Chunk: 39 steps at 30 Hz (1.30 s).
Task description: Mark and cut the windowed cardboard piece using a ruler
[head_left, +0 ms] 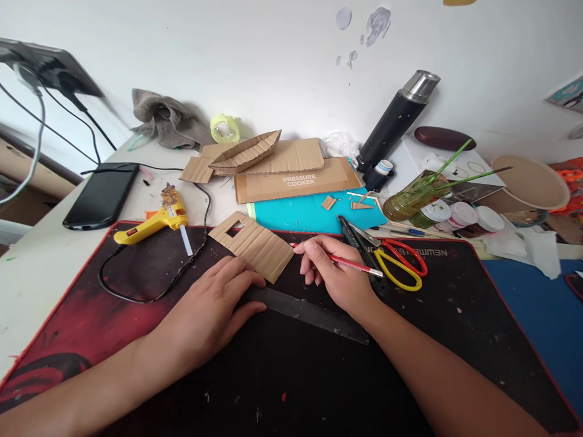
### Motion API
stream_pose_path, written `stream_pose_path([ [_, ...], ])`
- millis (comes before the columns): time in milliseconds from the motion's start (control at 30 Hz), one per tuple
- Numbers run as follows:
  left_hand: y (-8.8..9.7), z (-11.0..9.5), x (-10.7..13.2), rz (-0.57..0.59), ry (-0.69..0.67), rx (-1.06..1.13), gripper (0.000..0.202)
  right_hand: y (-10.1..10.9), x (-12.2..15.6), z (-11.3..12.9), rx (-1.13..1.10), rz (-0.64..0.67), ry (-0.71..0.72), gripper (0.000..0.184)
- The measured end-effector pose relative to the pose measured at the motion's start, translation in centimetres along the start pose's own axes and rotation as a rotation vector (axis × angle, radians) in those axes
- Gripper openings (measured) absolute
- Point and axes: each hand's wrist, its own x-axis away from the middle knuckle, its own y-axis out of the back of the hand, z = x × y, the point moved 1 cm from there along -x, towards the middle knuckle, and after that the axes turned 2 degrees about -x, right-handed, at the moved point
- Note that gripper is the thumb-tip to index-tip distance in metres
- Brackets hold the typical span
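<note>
My right hand (334, 270) grips a red pencil (353, 264), its tip close to the right edge of a cardboard piece (262, 246). That piece has a notch-like cut-out near its upper left and lies on the dark desk mat. My left hand (214, 303) is closed on the left end of a clear ruler (314, 312), thumb below and fingers above. The ruler slants down to the right, just below the cardboard's lower corner. Part of the left fingers' undersides is hidden.
A yellow glue gun (152, 224) with its cord lies left, near a black phone (101, 195). Scissors (403, 264) and a dark cutter (357, 243) lie right. Behind are cardboard sheets (259, 191), a cardboard boat shape (246, 152), a flask (392, 124) and a brush jar (405, 197).
</note>
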Motion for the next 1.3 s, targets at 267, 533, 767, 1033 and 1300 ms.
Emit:
stream_pose_path([
  [267,0.8,0.2,-0.1,0.077,0.045,0.094,0.009,0.1,0.3,0.5,-0.056,0.067,0.005,0.05],
  [533,1.5,0.4,-0.3,0.136,0.047,0.165,0.01,0.2,0.2,0.7,-0.056,0.047,-0.081,0.055],
  [767,2.0,0.9,-0.1,0.198,0.028,0.313,0.008,0.3,-0.3,0.5,-0.074,0.028,-0.114,0.042],
  [1033,4.9,2.4,-1.9,0.103,-0.093,0.201,0.021,0.7,-0.1,0.3,0.152,-0.07,0.01,0.034],
  [1300,5.0,3.4,-1.7,0.098,-0.085,0.146,0.022,0.5,-0.7,0.3,0.147,-0.066,-0.003,0.034],
])
